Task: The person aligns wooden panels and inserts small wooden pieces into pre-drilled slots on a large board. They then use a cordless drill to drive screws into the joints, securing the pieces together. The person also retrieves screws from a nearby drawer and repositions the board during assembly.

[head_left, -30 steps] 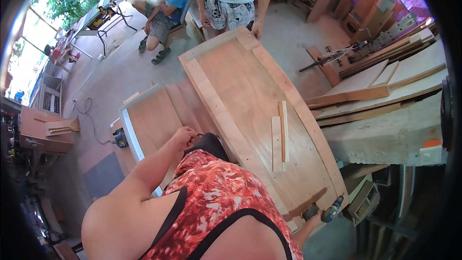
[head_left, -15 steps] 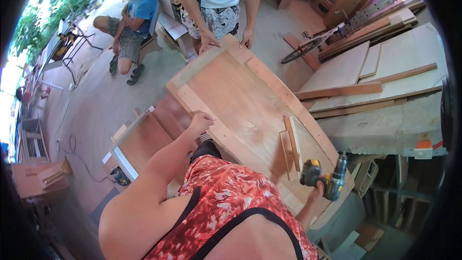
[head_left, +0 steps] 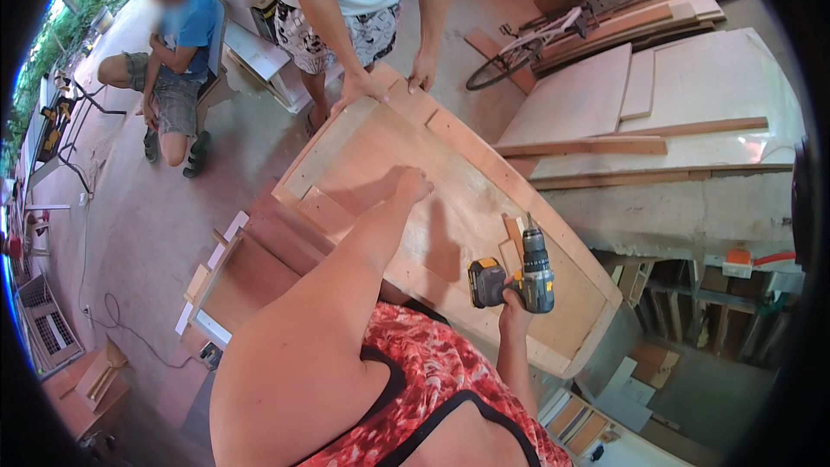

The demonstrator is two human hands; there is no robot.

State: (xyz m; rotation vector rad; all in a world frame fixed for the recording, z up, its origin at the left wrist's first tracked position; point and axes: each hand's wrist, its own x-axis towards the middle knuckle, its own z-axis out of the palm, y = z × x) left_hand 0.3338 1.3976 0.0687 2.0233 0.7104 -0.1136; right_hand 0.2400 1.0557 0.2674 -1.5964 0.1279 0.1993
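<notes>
The right hand (head_left: pixel 512 300) is gripping a cordless drill (head_left: pixel 536 281). Ahead and leftward, the left hand (head_left: pixel 415 183) is reaching over a framed wooden panel (head_left: pixel 471 199), fingers curling; I cannot tell whether it is holding anything. The panel is lying beneath both hands. Beyond them, a co-worker's hands (head_left: pixel 359 86) are holding its far end.

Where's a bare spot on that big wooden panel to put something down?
The panel is bare between the co-worker's hands and the left hand, and between the drill and its right corner. Crowded around the right hand and loose wood strips.
</notes>
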